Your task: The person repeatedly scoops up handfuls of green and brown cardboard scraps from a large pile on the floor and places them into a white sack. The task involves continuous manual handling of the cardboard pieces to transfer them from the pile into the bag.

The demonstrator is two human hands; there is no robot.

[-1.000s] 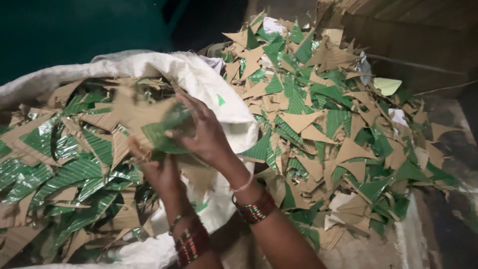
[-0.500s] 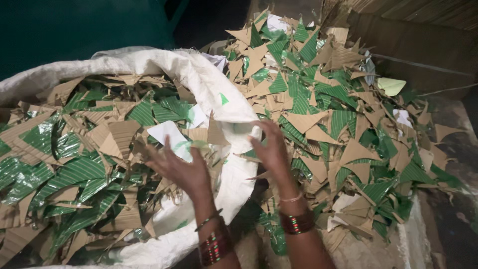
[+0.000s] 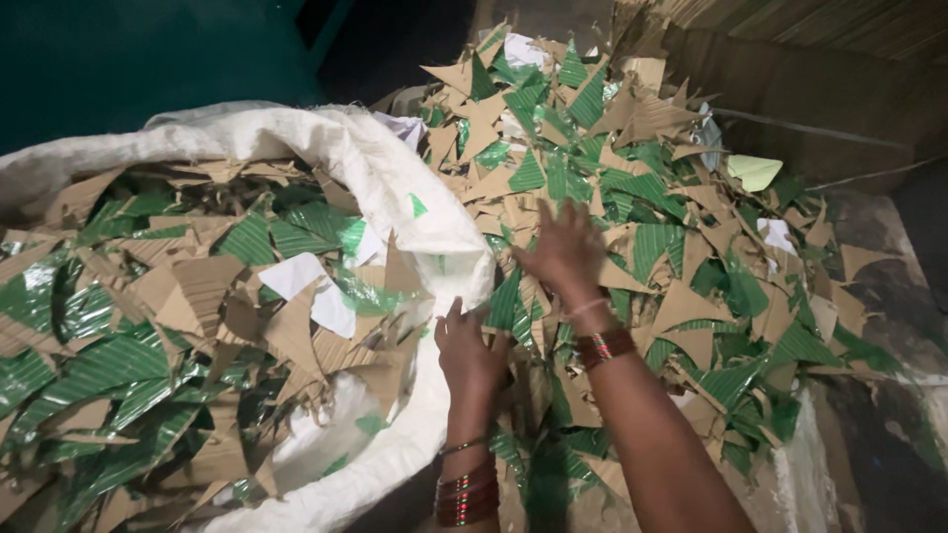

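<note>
Scraps dropped in sack point(image 3: 415, 212) | right hand point(image 3: 565, 252) moved back onto pile point(image 3: 632, 217), fingers spread, empty | left hand point(image 3: 468, 353) open at sack rim | another grab likely

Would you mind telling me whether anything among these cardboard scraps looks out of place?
One pale yellow-green piece lies at the pile's far right edge; the rest are brown or green-striped. A few plain white scraps lie in the white sack.

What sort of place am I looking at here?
Probably a scrap-sorting or recycling spot: a pile of green-and-brown cardboard offcuts, a white woven sack full of them, and a bare, dim floor.
</note>
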